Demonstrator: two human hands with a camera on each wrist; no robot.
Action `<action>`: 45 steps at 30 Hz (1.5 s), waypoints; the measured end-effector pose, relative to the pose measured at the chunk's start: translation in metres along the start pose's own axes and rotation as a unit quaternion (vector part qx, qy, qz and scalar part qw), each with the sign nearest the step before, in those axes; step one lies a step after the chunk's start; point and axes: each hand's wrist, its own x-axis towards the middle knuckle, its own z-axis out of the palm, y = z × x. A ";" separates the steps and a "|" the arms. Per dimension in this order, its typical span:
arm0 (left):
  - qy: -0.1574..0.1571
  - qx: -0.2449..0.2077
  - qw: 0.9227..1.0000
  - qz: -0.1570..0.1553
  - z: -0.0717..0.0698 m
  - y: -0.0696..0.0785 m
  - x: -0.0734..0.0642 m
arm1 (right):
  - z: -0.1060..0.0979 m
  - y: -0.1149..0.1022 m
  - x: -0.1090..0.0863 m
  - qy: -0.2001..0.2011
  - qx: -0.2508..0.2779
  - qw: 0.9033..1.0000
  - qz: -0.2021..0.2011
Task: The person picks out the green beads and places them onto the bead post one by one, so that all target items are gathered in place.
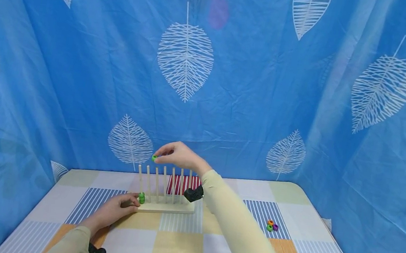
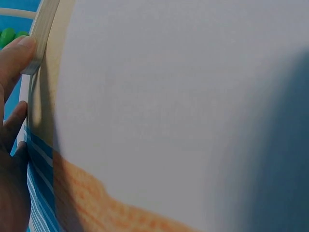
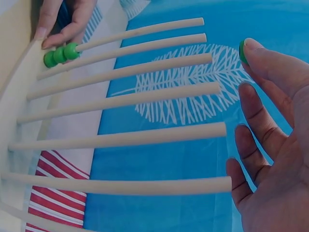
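Observation:
My right hand [image 1: 180, 156] pinches a green bead [image 1: 154, 158] between thumb and index finger, above the peg tips at the left end of a wooden peg rack [image 1: 173, 209]. In the right wrist view the held bead [image 3: 243, 52] is apart from the pegs, and the other fingers are loosely bent. Three green beads [image 3: 60, 55] are stacked at the foot of the leftmost peg [image 3: 145, 32]. My left hand [image 1: 115, 211] grips the left end of the rack's base, its thumb [image 2: 19, 53] against the wood in the left wrist view.
An orange bead [image 1: 270, 222], a light green bead [image 1: 269, 228] and a purple bead [image 1: 275, 227] lie together on the table's right side. A patchwork cloth [image 1: 179, 247] covers the table. Blue curtains [image 1: 239, 84] with white leaf prints enclose the back and sides.

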 end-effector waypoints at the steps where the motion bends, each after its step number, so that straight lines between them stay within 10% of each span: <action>1: 0.000 0.000 1.000 -0.001 0.000 0.001 0.000 | 0.001 0.000 0.001 0.000 0.000 1.000 0.000; 45: -0.005 -0.019 1.000 -0.006 -0.002 -0.002 0.006 | 0.020 -0.011 0.031 -0.070 -0.020 0.997 -0.008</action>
